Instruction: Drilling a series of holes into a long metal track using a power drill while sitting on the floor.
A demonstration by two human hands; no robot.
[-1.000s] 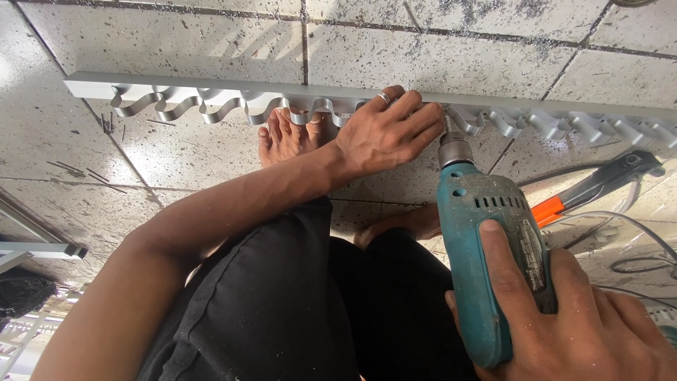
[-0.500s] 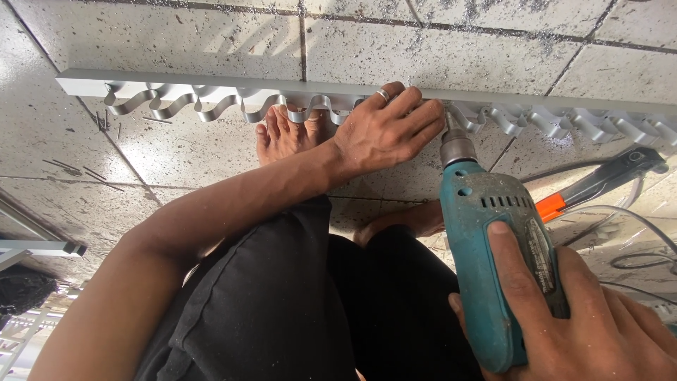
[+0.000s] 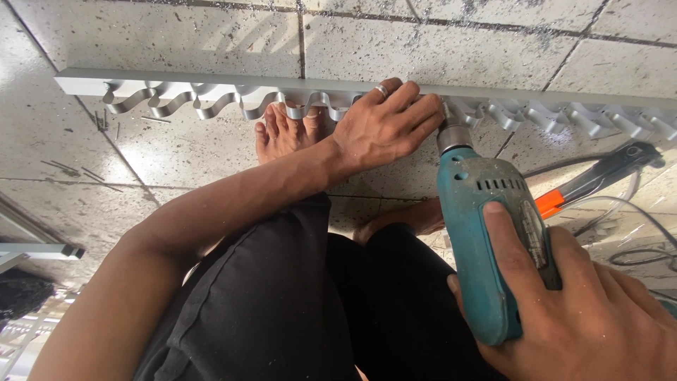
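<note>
drill nose on the rail, left hand pinning it

the rail (image 3: 211, 81) runs left to right across the tiled floor (image 3: 176, 28), its long axis square to the person's line of sight, with curled fins hanging off its near edge. left hand (image 3: 384, 127) lies flat on the rail near its middle, fingers spread and pressing down, a ring on one, gripping nothing, just holding the rail still. right beside those fingertips, on their right, the drill (image 3: 486, 247) points away from the person, its chuck up against the rail's near edge; the bit itself is hidden. right hand (image 3: 578, 310) is wrapped tight round the drill's grip, well nearer the body than the rail. a bare foot (image 3: 282, 134) sits just under the rail, left of the left hand. a black-and-orange tool (image 3: 599, 176) lies on the floor to the right, below the rail, with cable (image 3: 635, 257) nearby.
</note>
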